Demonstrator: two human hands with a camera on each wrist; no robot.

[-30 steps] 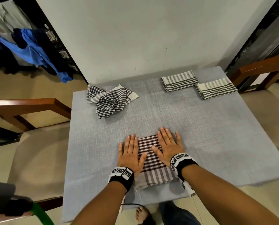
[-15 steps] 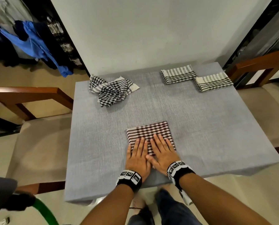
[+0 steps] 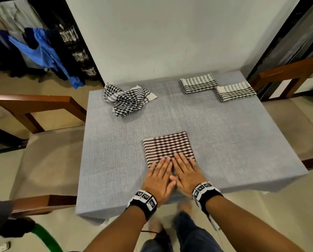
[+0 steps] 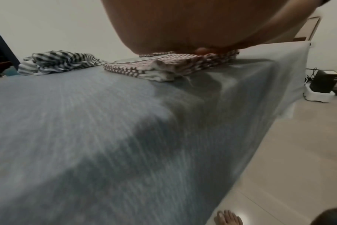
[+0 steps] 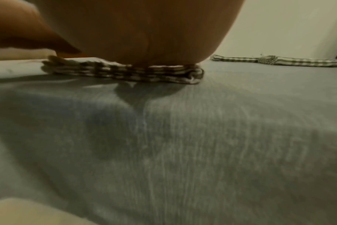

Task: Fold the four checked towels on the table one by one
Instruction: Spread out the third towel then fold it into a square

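- Head view: the brown towel (image 3: 168, 148), folded into a square, lies just below the frame's centre on the grey table (image 3: 234, 142).
- Both hands lie flat, fingers straight and together, on the towel's near edge: left hand (image 3: 158, 179) at lower centre, right hand (image 3: 187, 173) just beside it, thumbs touching. Neither grips anything.
- A crumpled black towel (image 3: 128, 100) sits left of centre in the upper half; two folded green towels (image 3: 198, 85) (image 3: 235, 91) lie corner to corner at upper right.
- Each wrist wears a black band with white squares of black marker patterns; no readable writing.
- Wooden chairs (image 3: 35, 110) flank the table, and blue clothes (image 3: 42, 53) hang at upper left.
- Left wrist view: the palm (image 4: 183, 25) fills the top, pressing the brown towel (image 4: 164, 68) at upper centre; the black towel (image 4: 61, 62) lies upper left. The picture is blurred.
- Right wrist view: the palm (image 5: 144, 30) rests on the brown towel's (image 5: 125, 73) stacked layers at upper centre; a green towel (image 5: 279, 60) lies flat at upper right.
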